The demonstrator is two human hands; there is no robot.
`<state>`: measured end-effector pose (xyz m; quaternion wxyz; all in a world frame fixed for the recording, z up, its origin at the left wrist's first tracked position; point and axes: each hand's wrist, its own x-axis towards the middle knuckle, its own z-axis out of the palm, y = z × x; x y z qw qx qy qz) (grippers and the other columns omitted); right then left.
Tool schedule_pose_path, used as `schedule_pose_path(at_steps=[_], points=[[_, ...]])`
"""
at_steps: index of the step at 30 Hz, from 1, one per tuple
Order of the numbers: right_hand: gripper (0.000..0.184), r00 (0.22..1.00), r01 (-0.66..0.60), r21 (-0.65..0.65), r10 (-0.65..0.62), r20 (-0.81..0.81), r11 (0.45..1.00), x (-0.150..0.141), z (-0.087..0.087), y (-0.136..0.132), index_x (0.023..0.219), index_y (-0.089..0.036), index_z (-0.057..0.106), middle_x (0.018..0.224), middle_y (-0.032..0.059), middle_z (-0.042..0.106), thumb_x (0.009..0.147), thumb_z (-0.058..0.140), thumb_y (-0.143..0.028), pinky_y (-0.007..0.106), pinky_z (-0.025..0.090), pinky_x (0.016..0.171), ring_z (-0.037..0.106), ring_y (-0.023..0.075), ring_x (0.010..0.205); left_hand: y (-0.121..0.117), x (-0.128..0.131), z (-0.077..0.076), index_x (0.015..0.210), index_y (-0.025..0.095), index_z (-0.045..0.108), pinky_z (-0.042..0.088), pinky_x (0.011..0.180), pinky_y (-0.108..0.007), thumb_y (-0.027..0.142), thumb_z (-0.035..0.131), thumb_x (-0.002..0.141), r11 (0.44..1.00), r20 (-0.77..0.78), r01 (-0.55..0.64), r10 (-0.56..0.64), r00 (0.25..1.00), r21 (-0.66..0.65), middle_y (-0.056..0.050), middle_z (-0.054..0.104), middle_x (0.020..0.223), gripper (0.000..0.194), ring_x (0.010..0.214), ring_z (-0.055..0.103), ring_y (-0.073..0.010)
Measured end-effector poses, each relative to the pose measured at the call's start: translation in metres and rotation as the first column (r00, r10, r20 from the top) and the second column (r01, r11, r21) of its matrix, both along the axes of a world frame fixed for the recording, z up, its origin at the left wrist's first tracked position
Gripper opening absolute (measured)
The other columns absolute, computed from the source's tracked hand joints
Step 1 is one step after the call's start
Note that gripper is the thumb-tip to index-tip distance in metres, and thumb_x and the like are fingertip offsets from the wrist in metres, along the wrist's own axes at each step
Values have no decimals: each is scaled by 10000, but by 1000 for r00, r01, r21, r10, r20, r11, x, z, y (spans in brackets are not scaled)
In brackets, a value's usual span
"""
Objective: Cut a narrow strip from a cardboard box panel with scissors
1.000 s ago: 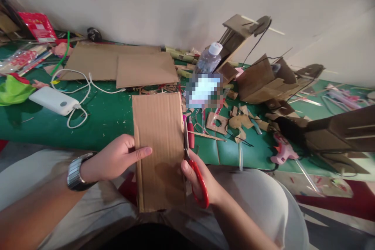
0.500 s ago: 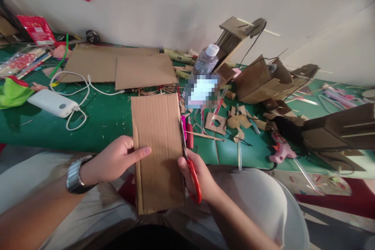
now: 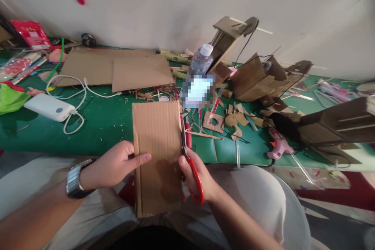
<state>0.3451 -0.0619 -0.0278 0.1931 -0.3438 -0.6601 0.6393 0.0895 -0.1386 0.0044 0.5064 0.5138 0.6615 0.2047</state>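
My left hand (image 3: 120, 164) grips a rectangular piece of corrugated cardboard (image 3: 158, 136) by its left edge, thumb on top and the fingers hidden underneath. Red-handled scissors (image 3: 197, 183) are in my right hand (image 3: 202, 175), their blades pointing away from me along the cardboard's right edge. The cardboard is held over my lap, its far end in front of the table edge. Whether the blades are biting into the cardboard, I cannot tell.
On the green table (image 3: 102, 125) lie a white power bank (image 3: 49, 107) with its cable, flat cardboard sheets (image 3: 140, 72) and many scraps. A plastic bottle (image 3: 200, 60) stands behind. Cardboard structures (image 3: 258, 78) and a pink glue gun (image 3: 279, 146) are to the right.
The view has shifted slightly, so the table things appear a little further left. The scissor handles look slightly wider apart. Both hands keep their hold.
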Motion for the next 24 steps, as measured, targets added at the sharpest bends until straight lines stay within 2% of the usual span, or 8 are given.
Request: schedule_pose_path(at_steps=[3,7,11,16,24], points=[[569,1000,2,18,-2,25,1000,-1,-1,1,865,-217,497,726,-34,435,984,510,-773,248,370,570,376,129,646,0,0,-2,621,199,655,485,591,-258,650,621,915,1000,-1,2,-2,1000,7,2,560,527,540,656,604,-203],[607,999,6,68,-10,49,998,-2,-2,3,849,-204,505,750,-21,441,993,455,-792,243,352,565,374,131,668,-1,-1,-5,615,213,667,468,564,-261,647,635,897,1000,-10,-6,6,1000,17,1,564,517,518,641,599,-208],[639,997,30,103,-38,74,994,-3,-4,3,793,-208,474,714,-29,416,971,462,-822,232,295,530,335,120,647,-2,-1,-7,618,211,674,461,560,-260,646,629,901,999,-17,-24,24,1000,23,-2,573,519,521,636,601,-208],[642,993,62,63,-68,97,996,-3,-9,0,806,-213,470,659,-51,379,948,485,-839,229,246,498,319,110,600,-3,0,-8,665,205,710,478,572,-265,664,610,912,1000,-2,-22,22,1000,14,-12,614,563,530,653,616,-212],[595,999,42,28,-43,33,999,-1,-6,-2,872,-204,534,688,-36,414,994,465,-782,238,290,506,357,118,593,-3,2,-2,669,194,701,446,574,-270,654,599,940,1000,33,13,-13,999,12,-20,626,623,544,659,567,-194]])
